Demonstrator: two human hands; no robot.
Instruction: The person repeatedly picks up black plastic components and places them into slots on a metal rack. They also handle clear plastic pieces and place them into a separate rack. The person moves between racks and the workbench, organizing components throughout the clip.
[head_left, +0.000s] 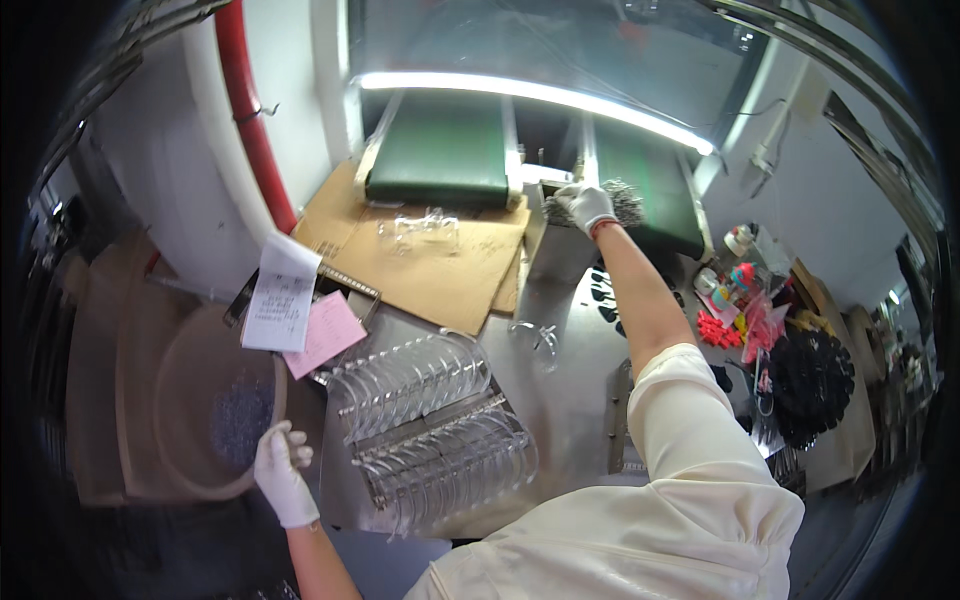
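My right hand [588,207], in a white glove, is stretched far forward to a metal bin at the back of the table. Thin grey metal pieces [625,203] are heaped beside its fingers. Those fingers are bent together, and whatever they hold is hidden. My left hand [284,474], also gloved, hovers beside a brown round tub [180,400], its fingers loosely curled and apart with nothing visible in them. Between my arms, two rows of clear curved plastic pieces [415,385] stand upright in metal racks [430,425]. A single clear piece [537,340] lies on the metal table [560,440].
Two green conveyor belts [440,150] end at the table's back. Clear parts [425,232] lie on cardboard [460,275]. White and pink papers [328,333] rest at the left. Red pieces [717,331], bottles [741,276] and a black bundle [812,385] crowd the right side.
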